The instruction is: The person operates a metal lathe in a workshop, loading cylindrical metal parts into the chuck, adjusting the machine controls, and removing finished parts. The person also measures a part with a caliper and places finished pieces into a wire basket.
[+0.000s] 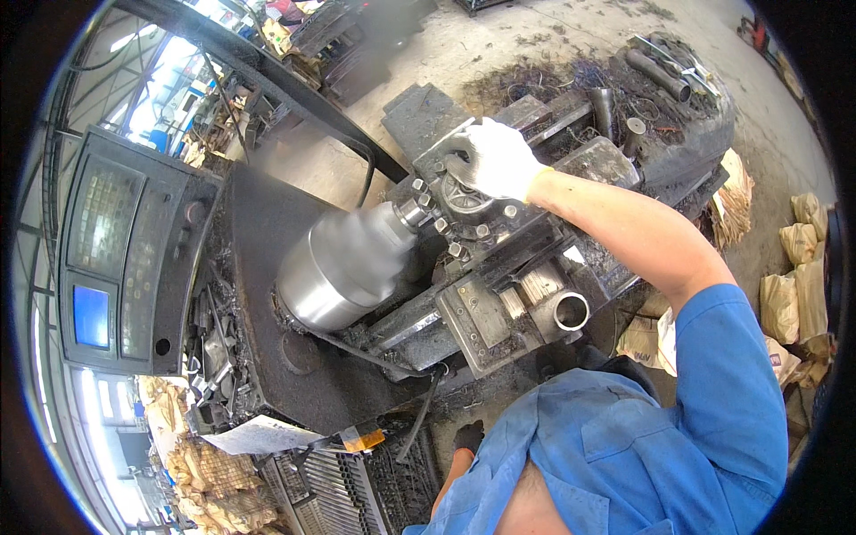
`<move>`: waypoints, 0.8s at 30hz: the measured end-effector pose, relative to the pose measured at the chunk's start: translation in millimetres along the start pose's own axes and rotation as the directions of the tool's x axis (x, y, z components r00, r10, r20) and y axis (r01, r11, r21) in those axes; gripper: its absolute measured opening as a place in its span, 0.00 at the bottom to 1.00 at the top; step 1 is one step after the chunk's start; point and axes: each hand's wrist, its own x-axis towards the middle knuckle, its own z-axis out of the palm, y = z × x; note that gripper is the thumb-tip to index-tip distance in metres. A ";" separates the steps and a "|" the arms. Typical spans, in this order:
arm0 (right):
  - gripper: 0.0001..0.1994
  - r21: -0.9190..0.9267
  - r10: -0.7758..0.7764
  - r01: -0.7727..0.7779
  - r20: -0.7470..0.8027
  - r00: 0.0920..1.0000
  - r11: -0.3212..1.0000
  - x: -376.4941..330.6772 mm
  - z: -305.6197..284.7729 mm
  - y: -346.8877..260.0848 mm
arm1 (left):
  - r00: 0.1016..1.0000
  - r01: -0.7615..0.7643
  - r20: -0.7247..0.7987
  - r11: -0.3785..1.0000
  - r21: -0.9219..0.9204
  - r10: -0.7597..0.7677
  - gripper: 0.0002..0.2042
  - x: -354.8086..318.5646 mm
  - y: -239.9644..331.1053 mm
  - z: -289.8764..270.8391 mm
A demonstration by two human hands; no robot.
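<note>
Handwheel (465, 198) sits on top of the tool post (464, 223) of a dark, greasy lathe, just right of the picture's middle. The right hand (493, 159), in a white glove, lies over the wheel's upper edge with its fingers curled down onto it, closed on the rim; the bare forearm runs back to a blue sleeve (727, 374) at lower right. Several bolt heads (443, 226) ring the post around the wheel.

Just left of the post, a shiny steel cylinder (343, 263) lies tilted, its narrow end (410, 212) pointing at the post and nearly touching it; its surface looks smeared, as if turning, though I cannot tell for sure. A short metal ring (571, 311) stands open-end-up on the carriage below the post, well clear of the glove.

The left hand (468, 437) shows only as a dark glove low in the picture, near the bottom of the machine beside a grating (357, 490); whether it is open or closed on anything cannot be told.

A control panel (125, 250) with a small blue screen (91, 316) stands at far left. Curled swarf (571, 85) is heaped behind the machine on the bed, and tan sacks (794, 294) lie on the floor at right. A sheet of paper (259, 437) rests on the machine's lower edge.
</note>
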 end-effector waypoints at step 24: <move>0.14 0.004 0.001 -0.001 0.021 1.000 1.000 -0.4 -1.2 -1.6 | 0.992 0.100 0.093 0.976 -0.194 -0.083 0.22 8.1 5.6 5.5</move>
